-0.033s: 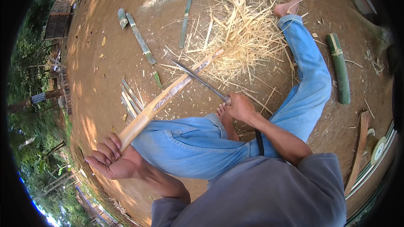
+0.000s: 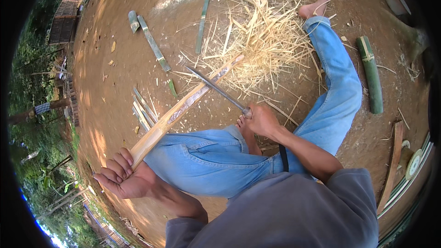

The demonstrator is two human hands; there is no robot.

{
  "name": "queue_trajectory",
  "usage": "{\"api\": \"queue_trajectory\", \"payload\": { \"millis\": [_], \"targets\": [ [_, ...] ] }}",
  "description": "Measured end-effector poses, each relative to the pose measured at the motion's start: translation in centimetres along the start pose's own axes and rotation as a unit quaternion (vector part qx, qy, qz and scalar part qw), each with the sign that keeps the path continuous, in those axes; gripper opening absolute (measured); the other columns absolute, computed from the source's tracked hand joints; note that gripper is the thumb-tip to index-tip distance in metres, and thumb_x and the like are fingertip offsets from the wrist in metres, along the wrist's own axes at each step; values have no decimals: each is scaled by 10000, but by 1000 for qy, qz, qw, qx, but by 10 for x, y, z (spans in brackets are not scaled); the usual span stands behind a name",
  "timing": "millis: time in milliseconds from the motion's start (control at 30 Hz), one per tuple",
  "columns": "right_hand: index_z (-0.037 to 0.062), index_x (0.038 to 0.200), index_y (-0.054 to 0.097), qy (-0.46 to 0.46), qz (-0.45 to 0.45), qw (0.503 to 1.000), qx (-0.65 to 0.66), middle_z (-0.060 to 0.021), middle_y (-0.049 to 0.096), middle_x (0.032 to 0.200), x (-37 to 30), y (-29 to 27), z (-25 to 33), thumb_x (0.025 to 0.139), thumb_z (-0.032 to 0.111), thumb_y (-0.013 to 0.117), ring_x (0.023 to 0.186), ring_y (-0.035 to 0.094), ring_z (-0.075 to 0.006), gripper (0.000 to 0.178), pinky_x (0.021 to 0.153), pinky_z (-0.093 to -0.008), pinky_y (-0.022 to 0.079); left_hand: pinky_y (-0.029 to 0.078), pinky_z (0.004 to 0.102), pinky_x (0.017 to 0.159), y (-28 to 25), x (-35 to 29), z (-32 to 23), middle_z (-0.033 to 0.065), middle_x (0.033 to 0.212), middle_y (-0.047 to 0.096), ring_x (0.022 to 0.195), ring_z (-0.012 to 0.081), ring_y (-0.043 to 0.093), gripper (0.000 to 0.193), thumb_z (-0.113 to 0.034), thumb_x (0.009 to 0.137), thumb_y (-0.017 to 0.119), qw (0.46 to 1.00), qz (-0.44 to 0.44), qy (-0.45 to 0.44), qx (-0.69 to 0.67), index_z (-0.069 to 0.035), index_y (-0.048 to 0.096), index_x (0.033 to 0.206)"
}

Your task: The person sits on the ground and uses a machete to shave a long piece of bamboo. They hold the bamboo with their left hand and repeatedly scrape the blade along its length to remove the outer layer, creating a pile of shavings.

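Note:
A long pale wooden stick (image 2: 158, 132) with a grey, rough-looking strip along its upper face slants from lower left toward the middle. Its near end is in my left hand (image 2: 126, 179), whose fingers are closed around it. My right hand (image 2: 264, 121) grips the short handle of a knife (image 2: 225, 93) with a long, narrow dark blade. The blade crosses the grey strip at an angle and appears to rest on it. Beyond the stick's far end lies a heap of thin bamboo shavings (image 2: 271, 36). My left leg (image 2: 202, 160) in blue jeans is folded beneath the stick.
On the dirt ground lie split bamboo strips (image 2: 154, 43), a short bamboo piece (image 2: 133, 21) and a thick green bamboo section (image 2: 371, 78) to the right. Several slats (image 2: 146, 108) lie left of my knee. A brown board (image 2: 392, 165) is at lower right.

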State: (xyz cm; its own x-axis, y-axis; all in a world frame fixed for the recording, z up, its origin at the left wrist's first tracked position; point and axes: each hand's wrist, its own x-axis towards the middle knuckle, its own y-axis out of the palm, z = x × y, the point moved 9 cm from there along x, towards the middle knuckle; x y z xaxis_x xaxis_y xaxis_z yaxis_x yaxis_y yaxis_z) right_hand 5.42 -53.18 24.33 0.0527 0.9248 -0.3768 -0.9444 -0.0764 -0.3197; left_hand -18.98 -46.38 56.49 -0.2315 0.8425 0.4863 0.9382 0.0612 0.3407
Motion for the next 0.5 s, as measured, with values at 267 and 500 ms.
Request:
{"api": "queue_trajectory", "payload": {
  "millis": [267,500],
  "targets": [
    [9,868,605,74,-35,997,-14,-245,605,693,38,-7,-66,738,114,614,681,616,-428,168,628,-477,477,229,258,492,18,1,2,-33,497,201,451,95,181,488,-295,1050,317,1000,11,4,-1,-186,269,576],
    [-34,884,621,62,-28,998,2,-281,631,762,50,2,-78,834,191,581,748,638,-444,234,662,-507,498,232,261,498,21,1,3,-31,503,189,452,102,178,501,-269,1039,359,1000,-14,-10,-3,-191,243,558]
  ]
}}
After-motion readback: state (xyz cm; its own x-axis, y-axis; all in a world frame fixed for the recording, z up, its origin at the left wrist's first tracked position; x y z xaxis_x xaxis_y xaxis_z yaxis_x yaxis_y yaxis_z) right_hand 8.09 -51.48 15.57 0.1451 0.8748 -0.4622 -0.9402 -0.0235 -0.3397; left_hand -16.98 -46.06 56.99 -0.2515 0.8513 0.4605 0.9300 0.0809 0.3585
